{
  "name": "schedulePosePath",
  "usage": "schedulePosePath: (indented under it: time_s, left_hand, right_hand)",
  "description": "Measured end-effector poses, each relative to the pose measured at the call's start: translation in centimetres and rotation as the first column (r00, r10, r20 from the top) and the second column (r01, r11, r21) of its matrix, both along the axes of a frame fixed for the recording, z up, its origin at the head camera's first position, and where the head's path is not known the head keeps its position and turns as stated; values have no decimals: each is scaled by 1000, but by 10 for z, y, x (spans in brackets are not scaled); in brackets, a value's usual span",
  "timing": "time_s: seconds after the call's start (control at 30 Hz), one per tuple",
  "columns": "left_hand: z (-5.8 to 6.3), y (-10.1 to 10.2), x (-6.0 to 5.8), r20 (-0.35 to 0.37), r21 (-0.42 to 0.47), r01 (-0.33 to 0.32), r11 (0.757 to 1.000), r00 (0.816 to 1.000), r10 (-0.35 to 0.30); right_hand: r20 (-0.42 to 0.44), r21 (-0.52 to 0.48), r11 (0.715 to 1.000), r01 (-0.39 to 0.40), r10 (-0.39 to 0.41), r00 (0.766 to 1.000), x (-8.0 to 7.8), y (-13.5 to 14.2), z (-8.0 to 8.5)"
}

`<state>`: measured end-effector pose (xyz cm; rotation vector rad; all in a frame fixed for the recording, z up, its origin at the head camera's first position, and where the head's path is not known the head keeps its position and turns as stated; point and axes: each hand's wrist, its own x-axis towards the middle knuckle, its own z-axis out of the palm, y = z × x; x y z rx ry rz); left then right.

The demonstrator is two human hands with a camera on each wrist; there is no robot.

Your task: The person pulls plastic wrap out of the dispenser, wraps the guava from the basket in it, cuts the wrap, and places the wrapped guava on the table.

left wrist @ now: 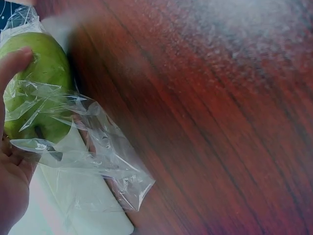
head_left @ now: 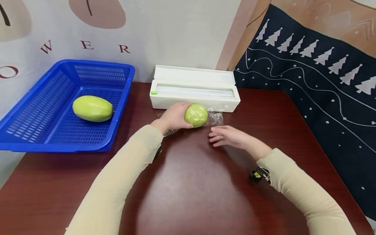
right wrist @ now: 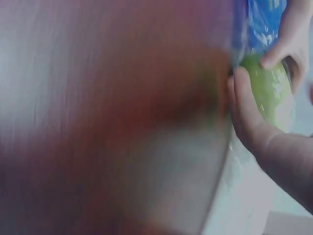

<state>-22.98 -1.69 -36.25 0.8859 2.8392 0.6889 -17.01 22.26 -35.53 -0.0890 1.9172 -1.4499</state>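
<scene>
Head view: left hand (head_left: 177, 116) grips an oblong green fruit (head_left: 196, 116) in clear plastic film (head_left: 215, 118) near the red-brown table (head_left: 191, 189)'s far edge; right hand (head_left: 227, 136) extends loosely, empty. Likely firm, slippery; best cupped mid-length.

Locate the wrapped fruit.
In the head view, the wrapped fruit is near the centre, held by the left hand, in front of the white box.

From the head we look forward and down across the table (head_left: 188, 202); from each wrist, nearer and turned sideways, we share the held green fruit (head_left: 195, 116).
</scene>
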Motion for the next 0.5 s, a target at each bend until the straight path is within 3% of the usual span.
schedulePosePath:
  time_s: [0.07,0.13,0.27,0.4,0.5]
  left_hand:
    - [0,0,2,6,4,8,1000,1000,-8]
    - [0,1,3,17,1,19,1000,1000,-19]
    - [0,4,7,22,-2,50,999,999,-50]
    - [1,5,9,9,-16,82,996,997,-82]
    - [2,5,10,8,-31,92,995,996,-92]
  right_hand:
    - [69,-119,988,101,-93,993,0,-10,-3]
    - [81,-177,966,188,-176,981,-1,-17,-5]
    - [-25,-201,942,268,-278,960,-5,-27,-8]
    - [-199,-148,964,222,-249,948,-7,-34,-9]
    - [-336,-2,988,155,-147,930,-7,-37,-9]
